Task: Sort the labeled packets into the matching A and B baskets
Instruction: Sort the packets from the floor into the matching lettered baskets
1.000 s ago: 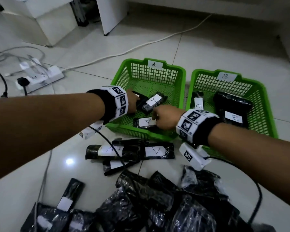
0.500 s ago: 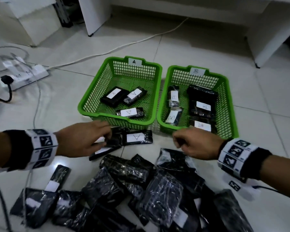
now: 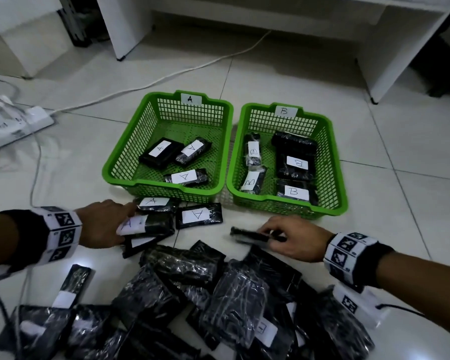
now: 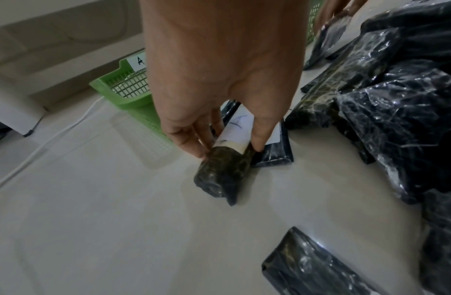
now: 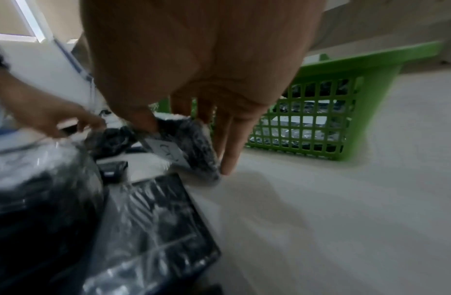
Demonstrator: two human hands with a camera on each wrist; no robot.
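Two green baskets stand side by side on the floor. Basket A (image 3: pixel 161 183) holds three A packets and basket B (image 3: pixel 283 202) holds several B packets. My left hand (image 3: pixel 115 224) (image 4: pixel 226 147) pinches a rolled black packet (image 3: pixel 157 224) (image 4: pixel 224 169) with a white A label, low over the floor in front of basket A. My right hand (image 3: pixel 270 237) (image 5: pixel 186 143) grips a flat black packet (image 3: pixel 247 234) (image 5: pixel 191 143) edge-on in front of basket B; its label is too blurred to read. Two more A packets (image 3: pixel 199 215) lie on the floor next to basket A.
A big heap of black packets (image 3: pixel 218 294) covers the near floor between my arms. A white power strip (image 3: pixel 18 123) and its cable (image 3: pixel 166 76) lie at the left. White furniture legs (image 3: pixel 120 27) stand behind the baskets.
Both hands have come back out of basket A to the floor. The left hand now holds the rolled A packet, and the right hand has taken a packet from the heap's edge.
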